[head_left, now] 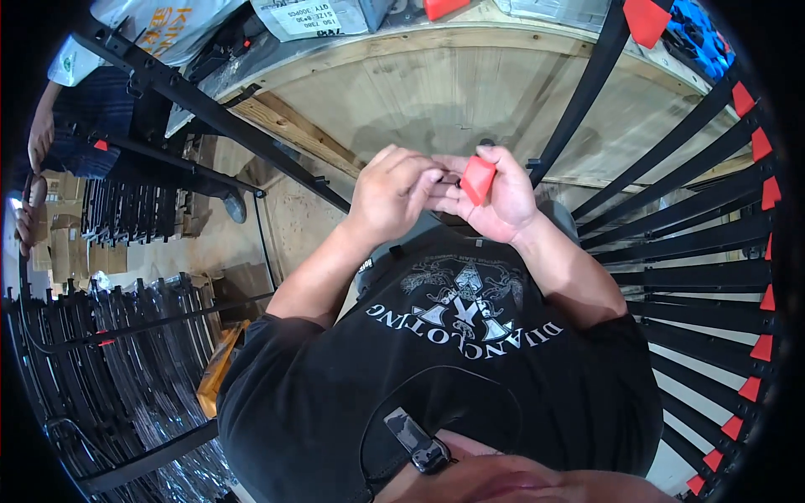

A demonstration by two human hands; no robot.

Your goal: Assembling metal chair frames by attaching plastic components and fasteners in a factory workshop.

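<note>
Both of my hands meet in front of my chest, near the wooden bench front. In my right hand (510,194) lies a small red angular piece (478,178), pressed between the thumb and the palm. A small dark bit (485,143) shows at that thumb's tip. My left hand (392,191) is closed, thumb against fingers, and its fingertips reach the right hand's fingers. Something small and dark shows between the two hands, too small to name. What the left fingers pinch, if anything, is hidden.
Black metal bars (688,278) with red end pieces (761,346) fan along my right. A white carton (312,18) stands on the wooden bench (470,84). Wrapped black bars (142,360) are stacked at lower left. Another person's hand (40,138) shows at far left.
</note>
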